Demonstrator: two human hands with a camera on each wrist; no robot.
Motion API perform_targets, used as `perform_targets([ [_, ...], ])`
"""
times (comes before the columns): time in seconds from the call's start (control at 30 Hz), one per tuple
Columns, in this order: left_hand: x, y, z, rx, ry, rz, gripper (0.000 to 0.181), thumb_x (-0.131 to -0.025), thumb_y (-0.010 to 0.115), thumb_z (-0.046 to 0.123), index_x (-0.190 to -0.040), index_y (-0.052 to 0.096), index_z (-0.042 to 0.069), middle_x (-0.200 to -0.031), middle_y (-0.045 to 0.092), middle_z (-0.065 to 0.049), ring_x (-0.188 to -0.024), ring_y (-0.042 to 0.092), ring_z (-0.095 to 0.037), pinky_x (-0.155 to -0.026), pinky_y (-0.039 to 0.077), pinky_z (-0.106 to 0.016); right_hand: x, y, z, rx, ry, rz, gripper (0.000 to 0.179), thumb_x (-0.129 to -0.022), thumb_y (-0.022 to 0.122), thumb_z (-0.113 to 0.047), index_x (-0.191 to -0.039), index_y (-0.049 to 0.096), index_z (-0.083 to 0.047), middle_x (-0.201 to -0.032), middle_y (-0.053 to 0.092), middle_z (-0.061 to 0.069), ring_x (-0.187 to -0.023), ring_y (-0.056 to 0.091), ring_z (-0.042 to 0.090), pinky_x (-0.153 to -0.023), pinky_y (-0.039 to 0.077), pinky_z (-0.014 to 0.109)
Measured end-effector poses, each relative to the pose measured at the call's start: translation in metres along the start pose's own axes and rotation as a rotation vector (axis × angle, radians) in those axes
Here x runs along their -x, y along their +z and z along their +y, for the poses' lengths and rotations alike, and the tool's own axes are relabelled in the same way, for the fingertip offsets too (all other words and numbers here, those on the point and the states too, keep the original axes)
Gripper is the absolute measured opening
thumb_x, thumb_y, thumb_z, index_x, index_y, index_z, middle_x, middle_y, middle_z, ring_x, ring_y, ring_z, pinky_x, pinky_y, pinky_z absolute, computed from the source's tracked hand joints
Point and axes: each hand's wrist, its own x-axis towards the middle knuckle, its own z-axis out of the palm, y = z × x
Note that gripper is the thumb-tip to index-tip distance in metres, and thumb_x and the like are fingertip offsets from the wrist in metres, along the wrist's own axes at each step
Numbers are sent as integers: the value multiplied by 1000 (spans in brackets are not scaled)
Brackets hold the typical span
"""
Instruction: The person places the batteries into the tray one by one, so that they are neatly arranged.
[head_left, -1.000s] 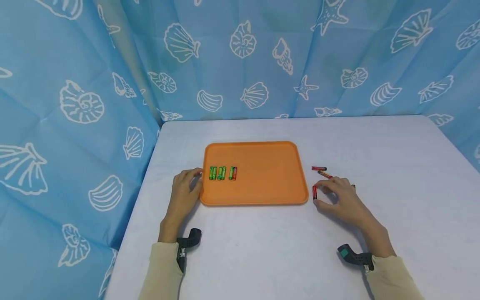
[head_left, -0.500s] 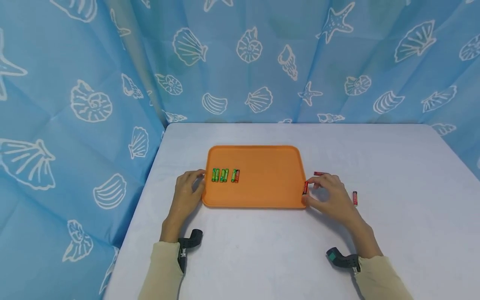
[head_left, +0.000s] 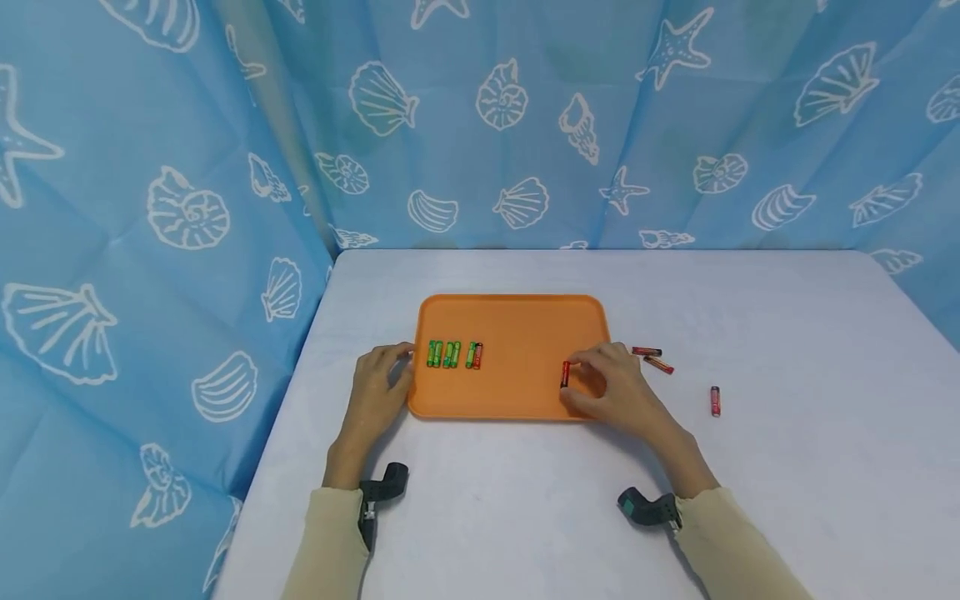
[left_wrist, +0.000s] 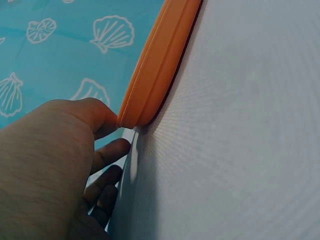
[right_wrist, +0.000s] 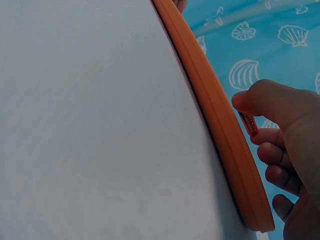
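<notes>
My right hand [head_left: 617, 390] is over the right part of the orange tray [head_left: 517, 321], pinching a red and black battery [head_left: 566, 374] end to end between thumb and forefinger. The right wrist view shows the battery [right_wrist: 247, 123] above the tray's rim [right_wrist: 220, 125]. In a row on the tray's left side lie several green batteries [head_left: 452, 354], with one red battery [head_left: 477, 356] at the row's right end. My left hand [head_left: 377, 387] touches the tray's left edge with thumb and fingertips; its thumb meets the rim [left_wrist: 145, 95] in the left wrist view.
Right of the tray, two red batteries [head_left: 647, 351] [head_left: 658, 364] lie close together on the white table [head_left: 510, 500]. Another red battery [head_left: 716, 401] lies apart, farther right. A blue shell-print curtain [head_left: 465, 150] hangs behind and to the left of the table.
My right hand has carried the red battery leftward from the table over the tray's right rim, uncovering the loose batteries. My left hand stays at the tray's edge. The head view has shifted slightly.
</notes>
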Motion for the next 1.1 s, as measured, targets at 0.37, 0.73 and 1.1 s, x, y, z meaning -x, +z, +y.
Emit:
perform_targets([
  [0.37, 0, -2, 1, -7, 6, 9, 36, -103, 53, 24, -138, 57, 16, -135, 52, -8, -137, 35, -30, -114, 32, -51, -5, 8, -7, -1, -24, -13, 46, -81, 84, -32, -118, 68, -10, -108, 57, 1, -109, 45, 22, -90, 32, 46],
  [0.73, 0, 1, -1, 12, 6, 15, 35, -102, 54, 22, -137, 58, 16, -134, 53, -7, -136, 36, -30, -114, 32, -52, -19, 18, -13, -7, -37, -27, 45, -82, 83, -34, -116, 68, -10, -104, 55, 0, -112, 44, 24, -93, 34, 46],
  [1.1, 2, 2, -1, 23, 14, 29, 34, -101, 56, 20, -135, 60, 14, -133, 55, -8, -136, 36, -30, -112, 34, -52, -36, 34, -28, 21, -76, 4, 47, -81, 83, -35, -119, 68, -10, -105, 58, -1, -109, 46, 22, -94, 36, 50],
])
